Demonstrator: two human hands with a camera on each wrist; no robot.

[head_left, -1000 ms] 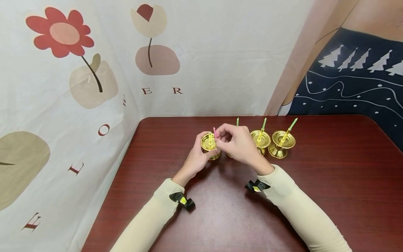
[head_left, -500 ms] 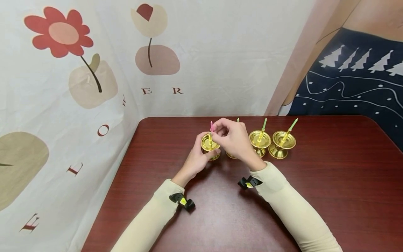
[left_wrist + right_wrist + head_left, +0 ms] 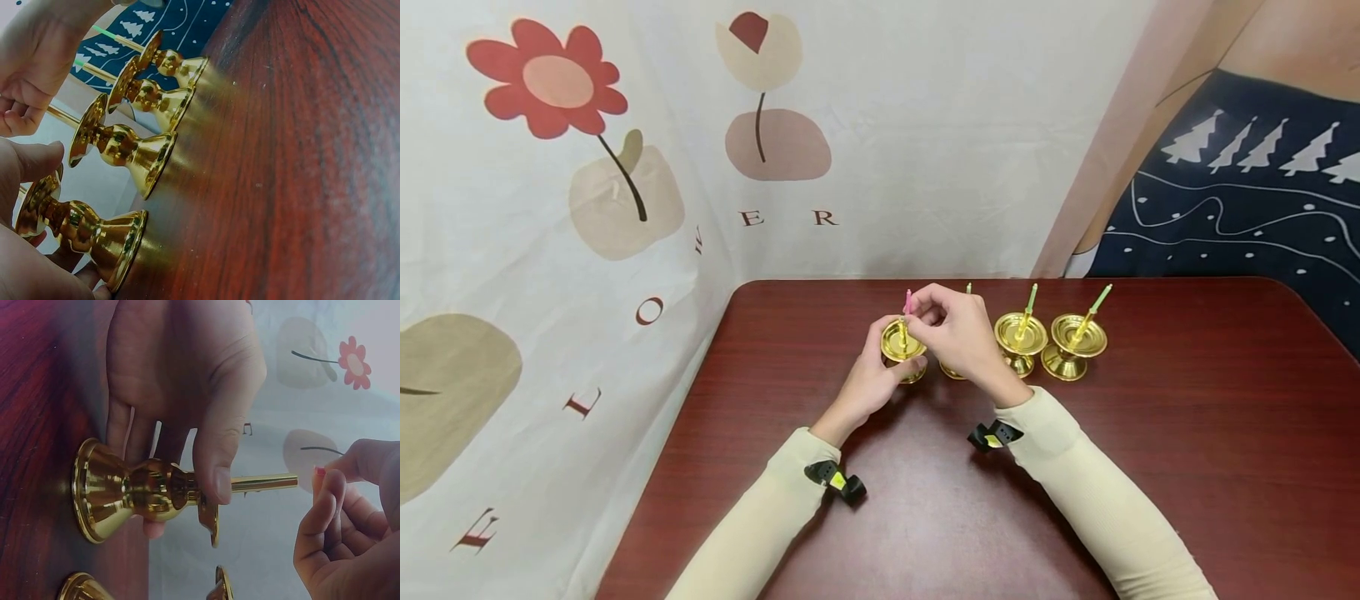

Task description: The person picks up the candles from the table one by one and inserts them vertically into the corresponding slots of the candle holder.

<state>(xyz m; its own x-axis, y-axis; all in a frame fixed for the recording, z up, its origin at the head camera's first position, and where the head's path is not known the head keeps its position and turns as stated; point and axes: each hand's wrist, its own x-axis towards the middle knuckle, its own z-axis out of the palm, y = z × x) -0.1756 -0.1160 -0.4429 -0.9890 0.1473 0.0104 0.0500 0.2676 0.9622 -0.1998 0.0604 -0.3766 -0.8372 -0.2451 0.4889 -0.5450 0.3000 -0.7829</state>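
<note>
My left hand (image 3: 872,364) grips a gold candlestick (image 3: 157,492), its thumb and fingers around the stem under the dish. This candlestick stands upright on the table at the left end of a row. Above its thin tube (image 3: 265,482), my right hand (image 3: 957,335) pinches a small pink candle (image 3: 908,302) between thumb and fingertips. In the right wrist view only the pink lower end (image 3: 320,470) of that candle peeks out, a small gap from the tube's top. The right hand partly covers the neighbouring candlestick (image 3: 122,145) in the head view.
Two more gold candlesticks, a middle one (image 3: 1021,335) and a far right one (image 3: 1078,336), bear green candles, and a third green tip (image 3: 968,288) shows behind the right hand. All stand on a dark red wooden table (image 3: 887,517). Printed cloth (image 3: 925,167) hangs behind.
My right hand has moved slightly left and up, bringing the pink candle from beside the tube to above it. The left hand keeps its hold on the candlestick.
</note>
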